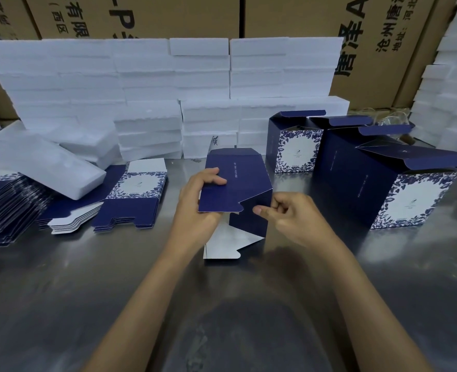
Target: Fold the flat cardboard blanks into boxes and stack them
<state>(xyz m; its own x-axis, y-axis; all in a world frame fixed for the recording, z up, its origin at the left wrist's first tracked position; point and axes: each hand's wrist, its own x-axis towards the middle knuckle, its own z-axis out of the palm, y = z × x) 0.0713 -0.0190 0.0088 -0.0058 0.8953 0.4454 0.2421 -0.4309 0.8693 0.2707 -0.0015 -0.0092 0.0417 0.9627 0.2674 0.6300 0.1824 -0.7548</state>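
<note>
A navy cardboard blank, partly opened into a box shape, is held above the middle of the metal table. My left hand grips its left side, thumb on top of a flap. My right hand is at its right lower corner with fingers curled, thumb and fingertips touching the panel edge. White inner flaps hang below at the table. Piles of flat blanks lie to the left. Three folded boxes with open lids stand at the right: one at the back, one behind, one nearest.
White foam blocks are stacked along the back, with loose foam slabs lying on the left blanks. Brown printed cartons form the rear wall. More foam blocks rise at the far right.
</note>
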